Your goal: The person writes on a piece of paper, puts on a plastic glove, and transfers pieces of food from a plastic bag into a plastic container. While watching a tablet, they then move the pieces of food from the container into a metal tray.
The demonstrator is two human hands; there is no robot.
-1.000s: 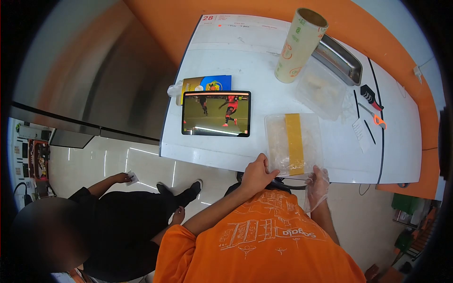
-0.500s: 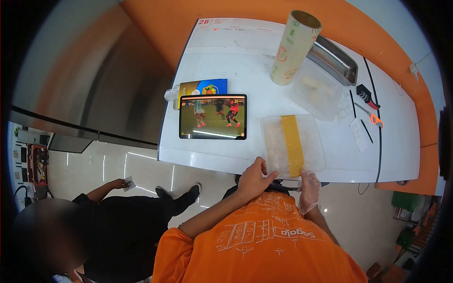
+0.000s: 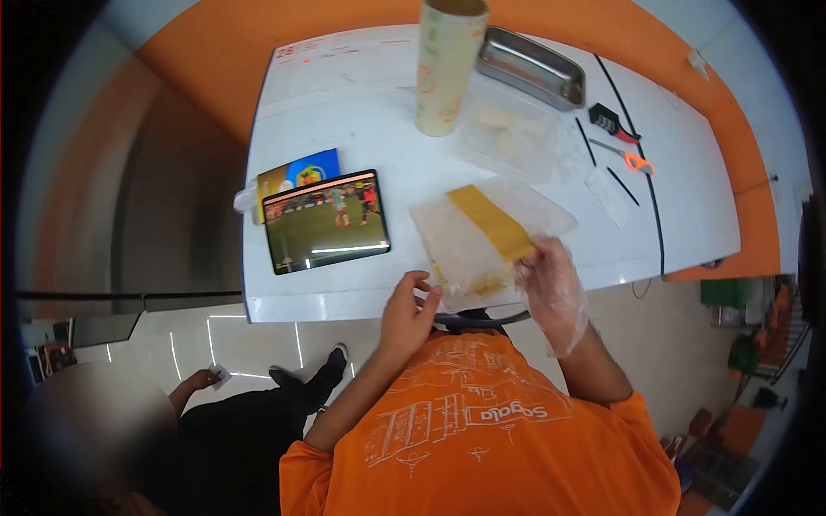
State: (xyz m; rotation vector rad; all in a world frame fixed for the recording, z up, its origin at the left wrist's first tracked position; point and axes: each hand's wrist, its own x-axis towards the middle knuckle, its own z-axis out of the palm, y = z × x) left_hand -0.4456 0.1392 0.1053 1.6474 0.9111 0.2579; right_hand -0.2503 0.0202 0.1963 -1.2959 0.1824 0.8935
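A clear plastic container (image 3: 439,245) lies near the front edge of the white table, a cloudy film over its top. Across it runs a wide yellow tape strip (image 3: 489,222), its near end raised off the container. My right hand (image 3: 553,288), in a clear disposable glove, pinches that raised end at the front right corner. My left hand (image 3: 410,314) is bare, its fingers loosely bent and thumb apart, right at the container's front left edge. Something yellowish shows through the container's near side.
A tablet (image 3: 327,224) playing football leans on a blue-and-yellow packet (image 3: 314,170). Farther back stand a cling-film roll (image 3: 447,73), a metal tray (image 3: 533,69) and another clear container (image 3: 508,129). Orange-handled scissors (image 3: 637,163) lie right. A person in black (image 3: 258,413) is at left.
My right hand has lifted the near end of the tape strip and moved up with it. My left hand has loosened from the container's edge. The camera view has shifted and turned.
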